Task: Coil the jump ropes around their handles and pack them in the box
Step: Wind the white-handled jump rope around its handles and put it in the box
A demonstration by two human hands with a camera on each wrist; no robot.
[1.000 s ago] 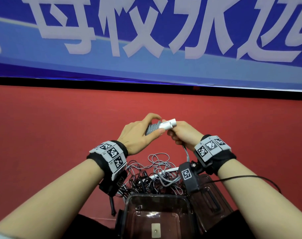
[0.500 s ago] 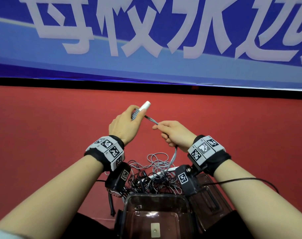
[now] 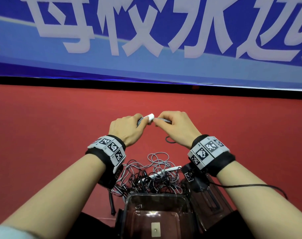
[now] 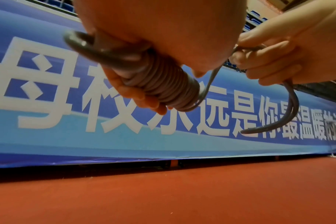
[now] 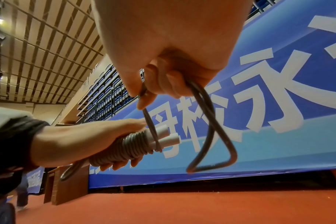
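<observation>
My left hand [image 3: 128, 128] grips a pair of white jump-rope handles [image 3: 149, 117] wrapped in tight grey rope coils [image 4: 163, 86], held up over the red floor. The white handle tips [image 5: 169, 138] stick out past the coils. My right hand [image 3: 174, 128] pinches the grey rope's loose end [image 5: 207, 128] just right of the handle tips, and a short loop of it hangs below the fingers [image 4: 290, 112]. A tangle of grey and black jump ropes [image 3: 153, 173] lies on the floor between my forearms. The clear box [image 3: 157, 216] stands open at the bottom centre.
The box's lid [image 3: 210, 204] lies to the right of the box. A blue banner with white characters [image 3: 146, 40] runs along the far side of the red floor [image 3: 52, 126]. A black cable [image 3: 253, 187] trails from my right wrist.
My hands have come together again. The right hand, which held the rope stretched below the handle, has risen beside the handle tips, and only a short loop of rope is left loose.
</observation>
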